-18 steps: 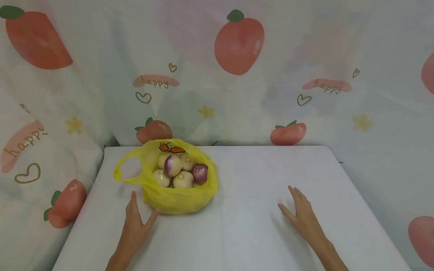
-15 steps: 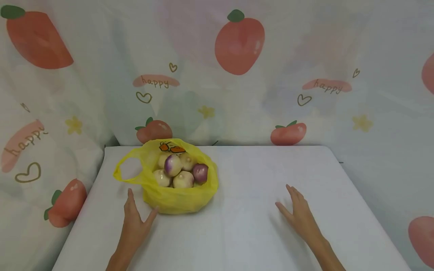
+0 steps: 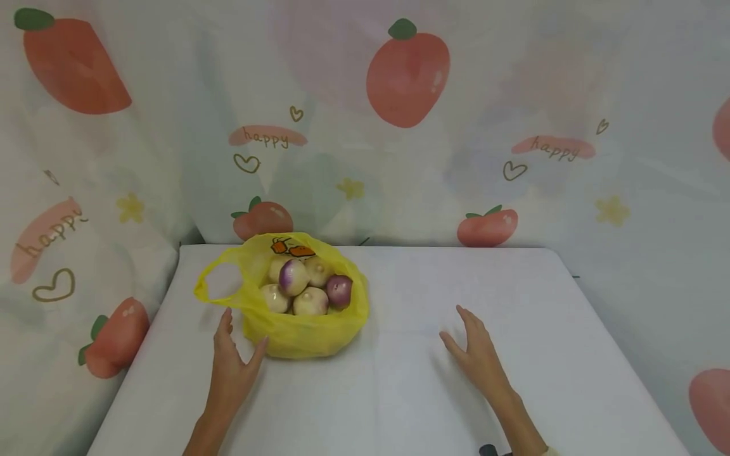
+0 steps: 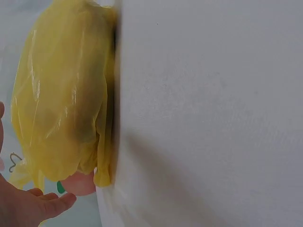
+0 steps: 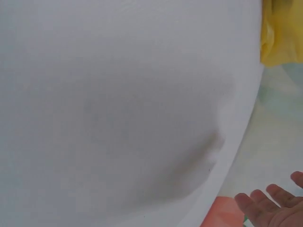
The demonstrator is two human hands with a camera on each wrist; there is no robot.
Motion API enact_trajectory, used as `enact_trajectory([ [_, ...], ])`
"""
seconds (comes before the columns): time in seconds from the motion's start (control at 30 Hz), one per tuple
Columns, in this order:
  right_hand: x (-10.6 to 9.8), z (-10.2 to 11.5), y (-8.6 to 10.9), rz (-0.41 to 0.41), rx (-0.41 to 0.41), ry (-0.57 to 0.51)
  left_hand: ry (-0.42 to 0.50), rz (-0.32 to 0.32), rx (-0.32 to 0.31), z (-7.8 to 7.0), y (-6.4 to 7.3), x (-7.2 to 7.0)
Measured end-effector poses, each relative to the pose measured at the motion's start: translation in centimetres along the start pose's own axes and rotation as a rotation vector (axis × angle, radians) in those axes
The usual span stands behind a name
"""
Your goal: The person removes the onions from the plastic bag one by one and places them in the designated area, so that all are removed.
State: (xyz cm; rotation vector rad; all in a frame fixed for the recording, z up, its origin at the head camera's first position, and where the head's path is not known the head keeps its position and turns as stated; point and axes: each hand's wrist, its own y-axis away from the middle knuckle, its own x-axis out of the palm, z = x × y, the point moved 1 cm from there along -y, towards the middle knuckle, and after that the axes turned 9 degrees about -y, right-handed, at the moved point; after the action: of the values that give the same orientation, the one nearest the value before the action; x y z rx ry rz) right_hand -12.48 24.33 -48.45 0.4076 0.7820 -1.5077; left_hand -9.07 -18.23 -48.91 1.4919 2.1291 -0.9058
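A yellow plastic bag point(image 3: 308, 335) stands on the left of the white table with its mouth open. Inside lie several round, onion-like bulbs, cream ones tinged purple point(image 3: 293, 277) and a dark purple one point(image 3: 339, 291). At the bag's front left corner is my left hand point(image 3: 234, 370), thumb spread from the fingers, holding nothing; whether its thumb touches the plastic I cannot tell. The left wrist view shows the bag's side point(image 4: 61, 94) beyond that hand. My right hand point(image 3: 478, 358) hovers over the table well to the bag's right, fingers extended, grasping nothing.
The bag's loop handle point(image 3: 199, 291) sticks out to the left. White tabletop point(image 3: 399, 392) stretches between the hands and to the right. A printed cloth point(image 3: 428, 158) hangs behind and along the sides. A small dark object point(image 3: 488, 450) shows by the right wrist.
My right hand has moved left and slightly farther forward, toward the bag. The left hand has edged forward beside the bag. The bag and bulbs rest in place; the head view has shifted slightly.
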Motion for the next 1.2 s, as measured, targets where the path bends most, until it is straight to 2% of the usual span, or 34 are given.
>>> enact_trajectory([
  [0.13,0.7,0.7,-0.6,0.022,0.01,-0.006,-0.015,-0.018,0.037,-0.1,-0.3,0.2],
  [0.47,1.3,1.7,-1.8,0.028,-0.042,-0.009,-0.083,0.008,0.025,-0.3,-0.9,0.2],
  [0.77,2.2,2.6,-3.0,0.041,-0.062,0.023,-0.07,-0.005,0.039,-0.4,-1.4,0.3],
  [0.93,2.8,3.1,-3.3,0.067,-0.059,0.039,-0.06,0.016,0.025,-0.4,-1.5,0.4],
  [1.2,3.3,4.0,-4.3,0.057,-0.104,0.047,-0.045,0.028,0.03,-0.4,-1.9,0.7],
])
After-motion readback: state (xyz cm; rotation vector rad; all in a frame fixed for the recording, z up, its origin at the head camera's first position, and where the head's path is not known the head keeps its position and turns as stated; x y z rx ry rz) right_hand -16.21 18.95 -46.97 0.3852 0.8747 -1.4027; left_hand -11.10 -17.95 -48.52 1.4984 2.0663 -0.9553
